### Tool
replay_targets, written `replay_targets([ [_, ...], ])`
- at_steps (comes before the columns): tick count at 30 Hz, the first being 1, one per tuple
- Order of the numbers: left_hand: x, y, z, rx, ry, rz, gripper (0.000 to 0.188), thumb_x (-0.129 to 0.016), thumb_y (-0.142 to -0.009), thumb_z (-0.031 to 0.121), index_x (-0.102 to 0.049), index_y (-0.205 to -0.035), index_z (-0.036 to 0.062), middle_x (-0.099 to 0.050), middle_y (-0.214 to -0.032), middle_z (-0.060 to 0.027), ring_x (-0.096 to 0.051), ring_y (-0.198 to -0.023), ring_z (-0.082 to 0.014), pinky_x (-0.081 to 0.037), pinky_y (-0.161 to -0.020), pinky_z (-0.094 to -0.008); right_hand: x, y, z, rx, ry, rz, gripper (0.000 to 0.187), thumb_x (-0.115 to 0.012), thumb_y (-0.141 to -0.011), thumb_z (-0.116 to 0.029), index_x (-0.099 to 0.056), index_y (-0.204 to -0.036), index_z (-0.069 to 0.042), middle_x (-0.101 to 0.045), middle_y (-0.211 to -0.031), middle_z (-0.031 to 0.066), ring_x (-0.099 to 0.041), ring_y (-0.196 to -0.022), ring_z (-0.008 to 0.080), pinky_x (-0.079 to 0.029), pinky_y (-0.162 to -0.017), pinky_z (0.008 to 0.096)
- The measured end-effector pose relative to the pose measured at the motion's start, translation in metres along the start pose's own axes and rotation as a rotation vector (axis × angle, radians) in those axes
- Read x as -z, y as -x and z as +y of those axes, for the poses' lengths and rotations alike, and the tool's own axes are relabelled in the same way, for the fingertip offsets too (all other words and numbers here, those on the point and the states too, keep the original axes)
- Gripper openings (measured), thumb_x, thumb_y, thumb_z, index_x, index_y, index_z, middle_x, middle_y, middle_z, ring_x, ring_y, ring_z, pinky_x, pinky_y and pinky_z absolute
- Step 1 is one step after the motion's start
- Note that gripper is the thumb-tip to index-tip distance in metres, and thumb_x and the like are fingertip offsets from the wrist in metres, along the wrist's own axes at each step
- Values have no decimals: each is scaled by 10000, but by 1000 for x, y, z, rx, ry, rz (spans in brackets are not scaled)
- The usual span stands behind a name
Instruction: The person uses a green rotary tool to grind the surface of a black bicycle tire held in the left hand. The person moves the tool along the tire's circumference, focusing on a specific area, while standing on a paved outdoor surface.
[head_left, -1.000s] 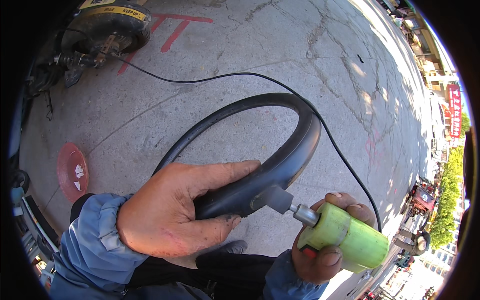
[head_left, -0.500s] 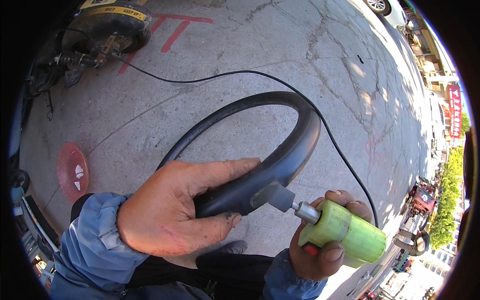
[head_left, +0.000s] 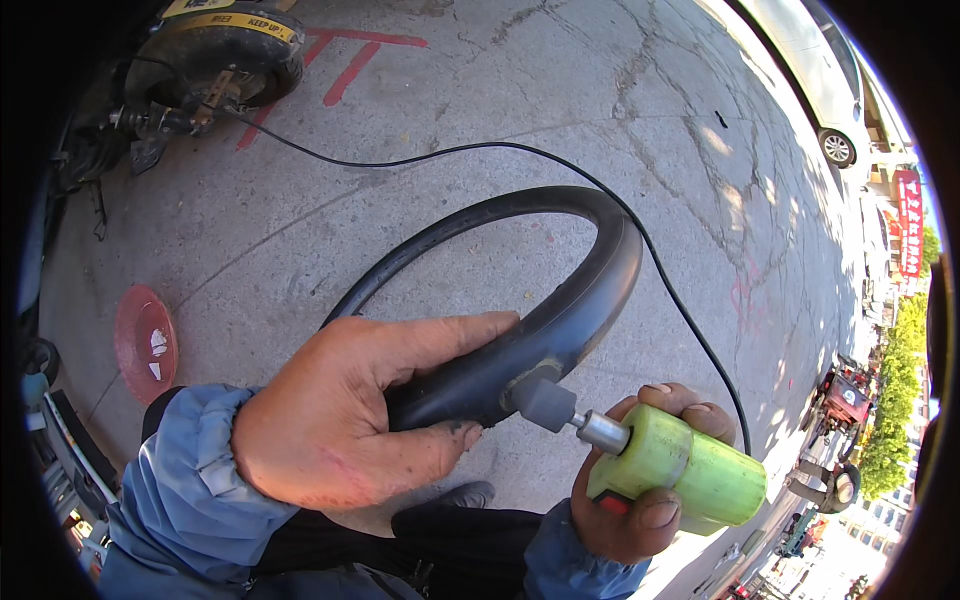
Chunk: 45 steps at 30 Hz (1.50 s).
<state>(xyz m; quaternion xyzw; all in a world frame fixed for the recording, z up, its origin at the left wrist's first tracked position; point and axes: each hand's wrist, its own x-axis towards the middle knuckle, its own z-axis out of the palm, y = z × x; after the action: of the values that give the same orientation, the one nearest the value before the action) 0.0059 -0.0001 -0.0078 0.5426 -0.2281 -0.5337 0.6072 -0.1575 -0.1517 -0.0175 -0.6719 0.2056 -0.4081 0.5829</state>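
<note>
A black inner tube (head_left: 590, 305) is gripped by my left hand (head_left: 345, 415), the thumb and fingers pinching it from either side. Its loop rises away from me and tilts up to the right. My right hand (head_left: 610, 520) is wrapped round a yellow-green handheld grinder (head_left: 690, 465) with a red switch near my thumb. From its metal collar sticks a dark grey grinding head (head_left: 545, 402), which meets the tube at a dull, scuffed patch just beyond my left fingertips. The palm side of my right hand is hidden behind the tool.
A black cable (head_left: 480, 146) snakes over the cracked concrete ground (head_left: 480, 80) beyond the tube. At the upper left stands a vehicle wheel (head_left: 225, 55) with its axle parts. A pink dish (head_left: 130, 345) with white scraps sits at left. A silver car (head_left: 815, 75) is at the upper right.
The grinder has shifted slightly left along the tube, the grinding head with it. My left hand and the tube stay nearly in place. The car at the upper right has come further into view.
</note>
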Motion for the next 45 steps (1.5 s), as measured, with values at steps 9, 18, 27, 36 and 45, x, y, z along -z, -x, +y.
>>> replay_targets([
  [9, -1, -1, 0, -35, 19, 3, 627, -607, -778, -99, -452, -1385, -70, -666, -1064, -139, -654, -878, -121, -527, -814, -255, -8, -1, -4, -75, -67, 136, 698, -834, -724, -412, -461, -1148, -2, -634, -1000, 236, -650, -901, 271, -523, -846, 360],
  [18, 0, -1, 0, -19, -1, 14, 631, -611, -776, -92, -448, -1385, -72, -666, -1054, -144, -661, -882, -131, -532, -809, -258, -7, -2, -7, -116, -76, 151, 742, -855, -703, -441, -461, -1155, -5, -638, -1014, 234, -646, -943, 276, -513, -858, 353],
  [27, 0, -1, 0, -14, 25, 24, 631, -608, -771, -97, -453, -1383, -70, -670, -1040, -138, -663, -873, -133, -536, -802, -258, -6, 2, -7, -101, -72, 30, 725, -820, -738, -407, -444, -1198, 8, -598, -1067, 246, -622, -1006, 282, -519, -897, 370],
  [36, -2, -1, 2, 0, 57, 42, 628, -604, -776, -97, -452, -1385, -68, -671, -1039, -140, -662, -860, -130, -534, -801, -253, -2, 1, -1, -73, -77, 5, 713, -779, -760, -412, -443, -1212, 24, -565, -1099, 232, -598, -1017, 273, -513, -924, 352],
  [45, 1, -2, 3, -24, 5, 19, 623, -601, -778, -93, -451, -1382, -72, -670, -1047, -146, -667, -879, -140, -536, -810, -254, -10, -3, -7, -154, -97, 166, 771, -860, -684, -462, -460, -1157, -4, -634, -1012, 231, -649, -896, 279, -513, -879, 396],
])
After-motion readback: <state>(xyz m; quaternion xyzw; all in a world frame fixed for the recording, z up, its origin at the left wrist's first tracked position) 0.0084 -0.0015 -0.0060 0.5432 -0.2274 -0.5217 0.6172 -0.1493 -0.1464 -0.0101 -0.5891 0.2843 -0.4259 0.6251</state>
